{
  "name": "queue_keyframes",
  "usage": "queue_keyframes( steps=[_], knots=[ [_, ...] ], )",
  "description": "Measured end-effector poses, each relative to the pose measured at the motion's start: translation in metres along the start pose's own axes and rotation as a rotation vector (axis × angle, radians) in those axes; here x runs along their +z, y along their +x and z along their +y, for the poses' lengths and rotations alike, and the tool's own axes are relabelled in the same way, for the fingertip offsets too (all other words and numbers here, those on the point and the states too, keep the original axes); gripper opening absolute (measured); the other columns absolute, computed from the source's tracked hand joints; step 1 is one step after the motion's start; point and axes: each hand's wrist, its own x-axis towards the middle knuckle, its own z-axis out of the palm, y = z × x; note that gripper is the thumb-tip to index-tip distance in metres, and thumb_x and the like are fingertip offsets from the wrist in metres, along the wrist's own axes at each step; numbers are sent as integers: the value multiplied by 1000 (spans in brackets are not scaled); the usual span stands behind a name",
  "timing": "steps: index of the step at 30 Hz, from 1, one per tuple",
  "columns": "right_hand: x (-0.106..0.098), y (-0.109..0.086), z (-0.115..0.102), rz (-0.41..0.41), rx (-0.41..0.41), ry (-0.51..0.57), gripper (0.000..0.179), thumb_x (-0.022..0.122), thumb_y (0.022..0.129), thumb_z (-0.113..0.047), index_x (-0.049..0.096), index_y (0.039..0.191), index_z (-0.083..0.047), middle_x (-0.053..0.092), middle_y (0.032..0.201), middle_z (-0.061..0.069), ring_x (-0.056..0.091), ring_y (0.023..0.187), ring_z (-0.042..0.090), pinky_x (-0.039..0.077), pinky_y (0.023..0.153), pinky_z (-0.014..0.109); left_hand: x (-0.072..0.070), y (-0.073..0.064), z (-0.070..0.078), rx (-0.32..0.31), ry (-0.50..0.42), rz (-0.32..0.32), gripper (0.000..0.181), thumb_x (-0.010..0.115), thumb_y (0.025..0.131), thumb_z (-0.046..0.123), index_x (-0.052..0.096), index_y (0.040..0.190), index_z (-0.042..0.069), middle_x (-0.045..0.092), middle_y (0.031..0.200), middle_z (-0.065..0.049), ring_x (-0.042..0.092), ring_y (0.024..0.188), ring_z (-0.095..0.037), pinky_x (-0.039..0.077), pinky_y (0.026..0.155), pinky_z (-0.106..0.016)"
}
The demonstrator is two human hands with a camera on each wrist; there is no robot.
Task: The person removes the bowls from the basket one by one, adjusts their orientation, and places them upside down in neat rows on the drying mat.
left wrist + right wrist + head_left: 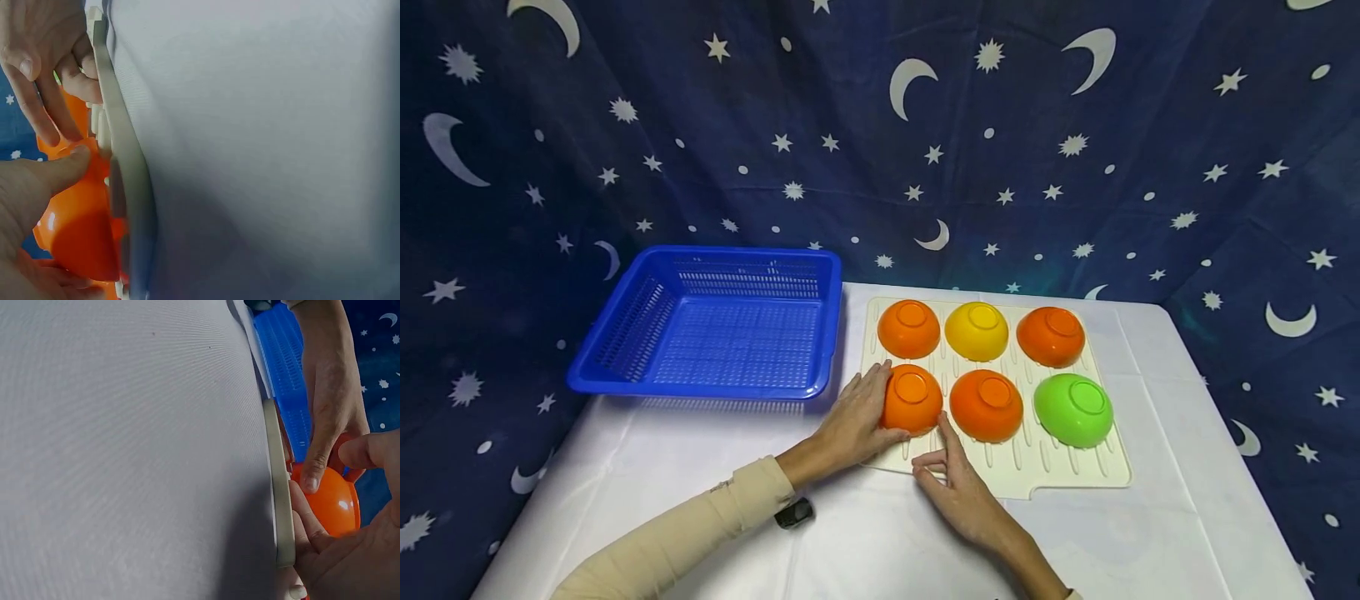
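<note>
An orange bowl (pixel 912 398) lies upside down at the front left of a cream drying board (pixel 1078 472). My left hand (pixel 852 421) grips it from the left, its thumb on the near side and its fingers around the far left side. On the bowl's right, my right hand (pixel 964 496) reaches in with the index finger stretched along the rim. The right hand's other fingers bend loosely and hold nothing. In the right wrist view, the left thumb presses the orange bowl (pixel 336 503) beside the board's edge (pixel 281 487).
Also upside down on the board are a second front orange bowl (pixel 987 406), a green bowl (pixel 1073 410), a yellow bowl (pixel 977 332) and two back orange bowls (pixel 909 329) (pixel 1051 337). A blue basket (pixel 703 389) stands left. A small black object (pixel 794 513) lies by the left sleeve.
</note>
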Motion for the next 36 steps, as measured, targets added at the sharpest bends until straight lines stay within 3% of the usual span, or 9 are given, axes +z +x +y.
queue_keyframes(
  steps=[5, 6, 9, 12, 17, 22, 26, 31, 36],
  knots=[
    [2, 1, 1, -5, -25, -66, 76, 66, 100, -21, 23, 161, -3, 7, 168, 9, 57, 114, 15, 44, 102, 46, 0, -1, -3, 13, 1, 6, 97, 85, 83, 37, 32, 150, -11, 40, 152, -28, 40, 141, -36, 31, 114, -54],
    [2, 2, 1, -8, -24, -87, 77, 66, 100, -23, 23, 161, -4, 6, 168, 8, 55, 114, 15, 46, 99, 44, -1, -1, -4, 23, 9, 11, 97, 85, 84, 37, 32, 149, -11, 40, 152, -29, 41, 140, -37, 32, 114, -54],
    [2, 2, 1, -17, -26, -141, 79, 66, 100, -28, 21, 162, -5, 7, 168, 7, 54, 116, 16, 48, 96, 41, -1, 0, -5, 42, 31, 24, 97, 85, 83, 37, 33, 149, -12, 42, 150, -29, 43, 138, -38, 35, 113, -52],
    [2, 3, 0, -17, -26, -170, 83, 65, 100, -31, 17, 162, -6, 20, 164, 7, 54, 114, 16, 49, 92, 41, -2, 0, -6, 48, 41, 32, 97, 87, 82, 36, 34, 148, -11, 46, 147, -27, 48, 134, -37, 39, 110, -50],
    [1, 0, 0, -12, -26, -171, 89, 65, 100, -30, 6, 162, -6, 49, 138, 4, 56, 114, 22, 49, 91, 44, -2, 0, -4, 39, 67, 32, 95, 88, 79, 40, 38, 146, -6, 52, 139, -21, 55, 126, -34, 45, 103, -49],
    [3, -3, -1, -2, -1, -150, 93, 66, 99, -28, 1, 163, -11, 59, 122, -4, 56, 117, 25, 48, 93, 46, -3, 0, -1, 51, 127, 37, 94, 87, 78, 45, 41, 144, -4, 55, 134, -19, 57, 121, -33, 47, 100, -47],
    [4, -3, 0, -11, 4, -137, 94, 67, 99, -28, -1, 163, -15, 60, 121, -5, 56, 119, 26, 47, 94, 49, -6, 0, 0, 46, 168, 14, 95, 87, 78, 45, 39, 143, -5, 56, 136, -21, 56, 125, -31, 46, 101, -47],
    [4, -2, 3, -41, 6, -123, 95, 67, 99, -28, -2, 164, -17, 58, 126, -2, 53, 123, 27, 45, 97, 52, -14, 2, 1, 33, 220, -69, 94, 83, 82, 45, 37, 146, -8, 46, 149, -28, 47, 137, -33, 40, 108, -48],
    [5, -2, 6, -57, -1, -120, 92, 67, 99, -29, 3, 163, -13, 32, 157, 8, 50, 126, 26, 41, 105, 56, -13, 3, 1, 23, 221, -86, 93, 83, 84, 43, 37, 147, -8, 45, 150, -27, 47, 136, -34, 42, 107, -48]
  ],
)
